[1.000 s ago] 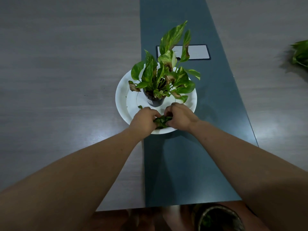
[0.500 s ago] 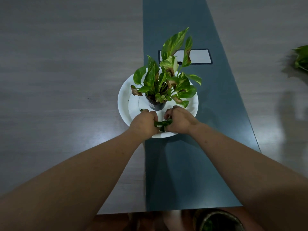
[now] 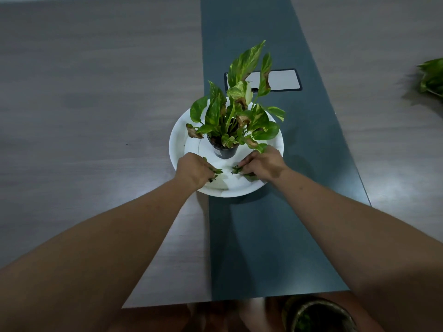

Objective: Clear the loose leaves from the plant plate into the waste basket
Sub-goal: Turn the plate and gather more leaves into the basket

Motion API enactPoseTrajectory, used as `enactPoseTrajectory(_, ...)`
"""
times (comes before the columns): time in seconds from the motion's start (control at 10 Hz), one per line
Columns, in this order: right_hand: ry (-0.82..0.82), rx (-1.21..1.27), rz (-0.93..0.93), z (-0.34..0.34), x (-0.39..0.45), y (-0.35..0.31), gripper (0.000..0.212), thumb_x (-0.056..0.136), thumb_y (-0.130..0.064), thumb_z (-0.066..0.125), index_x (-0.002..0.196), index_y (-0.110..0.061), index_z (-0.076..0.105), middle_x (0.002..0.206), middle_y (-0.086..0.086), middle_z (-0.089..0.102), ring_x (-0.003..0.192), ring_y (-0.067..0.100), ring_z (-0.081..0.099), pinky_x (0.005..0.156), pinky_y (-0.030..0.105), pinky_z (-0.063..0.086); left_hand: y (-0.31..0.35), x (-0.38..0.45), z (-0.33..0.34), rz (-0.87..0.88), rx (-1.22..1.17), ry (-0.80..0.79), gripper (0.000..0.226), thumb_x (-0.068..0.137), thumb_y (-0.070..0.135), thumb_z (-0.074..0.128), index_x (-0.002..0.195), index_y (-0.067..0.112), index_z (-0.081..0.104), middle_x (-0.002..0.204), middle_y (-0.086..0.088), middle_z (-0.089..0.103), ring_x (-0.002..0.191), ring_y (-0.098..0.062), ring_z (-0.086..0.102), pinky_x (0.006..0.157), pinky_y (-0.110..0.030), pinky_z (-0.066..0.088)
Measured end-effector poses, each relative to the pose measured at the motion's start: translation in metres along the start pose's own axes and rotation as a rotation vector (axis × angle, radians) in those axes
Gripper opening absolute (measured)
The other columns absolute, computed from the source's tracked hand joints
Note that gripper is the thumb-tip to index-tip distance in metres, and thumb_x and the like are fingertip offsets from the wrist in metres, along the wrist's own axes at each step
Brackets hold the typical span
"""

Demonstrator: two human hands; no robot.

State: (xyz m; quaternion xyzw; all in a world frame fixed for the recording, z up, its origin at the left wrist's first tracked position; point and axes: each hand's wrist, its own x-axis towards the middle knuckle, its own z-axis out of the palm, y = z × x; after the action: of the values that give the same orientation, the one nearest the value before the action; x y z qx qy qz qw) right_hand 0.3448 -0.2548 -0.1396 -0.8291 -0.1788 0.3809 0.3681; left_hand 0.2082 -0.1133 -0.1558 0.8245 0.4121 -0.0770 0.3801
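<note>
Your left hand (image 3: 194, 169) is curling its fingers (image 3: 208, 169) around a small bunch of loose leaves (image 3: 217, 173) at the near-left part of the plate (image 3: 177, 142). Your right hand (image 3: 263, 164) is doing the same at the near-right, fingers closing over a second bunch of leaf scraps (image 3: 236, 169). The two hands are sitting apart, with bare white plate showing between them. Both are resting low on the plate surface; can't tell if the leaves are lifting off it.

Just beyond your knuckles, the dark pot (image 3: 224, 150) is standing upright in the plate's centre, holding a variegated plant (image 3: 239, 109) with several browning leaf edges. One drooping leaf is hanging just over your right hand.

The plate is straddling the edge of the dark centre strip (image 3: 263, 236) of the grey desk (image 3: 84, 116). A pale rectangular panel (image 3: 282, 80) is sitting in the strip behind the plant. More foliage (image 3: 432, 77) is poking in at the far right edge.

The waste basket (image 3: 316, 315) is sitting below the near desk edge, at bottom right, only its rim showing.
</note>
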Motion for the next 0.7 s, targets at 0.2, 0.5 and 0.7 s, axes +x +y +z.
enactPoseTrajectory(0.2, 0.037, 0.333, 0.138, -0.012, -0.012, 0.002, 0.021, 0.061, 0.009, 0.080, 0.074, -0.007, 0.077, 0.090, 0.015, 0.075, 0.080, 0.025, 0.069, 0.077, 0.031, 0.061, 0.012, -0.017, -0.017, -0.157, -0.060, -0.113, 0.060, 0.091, 0.000, 0.056, 0.144, 0.020, 0.035, 0.158, -0.013, 0.030, 0.140, -0.017, 0.039, 0.115, -0.016, 0.023)
enactPoseTrajectory(0.5, 0.167, 0.628, 0.189, -0.042, -0.066, 0.010, 0.020, 0.065, 0.012, 0.078, 0.075, -0.004, 0.072, 0.085, 0.016, 0.072, 0.079, 0.029, 0.070, 0.082, 0.036, 0.059, 0.039, -0.043, -0.006, -0.071, -0.132, -0.123, 0.046, 0.102, 0.012, 0.043, 0.148, 0.016, 0.037, 0.158, 0.001, 0.032, 0.137, 0.000, 0.040, 0.106, -0.012, 0.026)
enactPoseTrajectory(0.7, 0.353, 0.836, 0.195, -0.067, -0.131, 0.035, 0.021, 0.076, 0.015, 0.066, 0.075, -0.006, 0.066, 0.070, 0.005, 0.069, 0.069, 0.016, 0.064, 0.062, 0.017, 0.057, 0.078, -0.063, 0.022, -0.139, -0.619, -0.265, 0.028, 0.086, -0.002, 0.068, 0.114, -0.005, 0.068, 0.124, -0.011, 0.066, 0.095, -0.017, 0.065, 0.087, -0.010, 0.050)
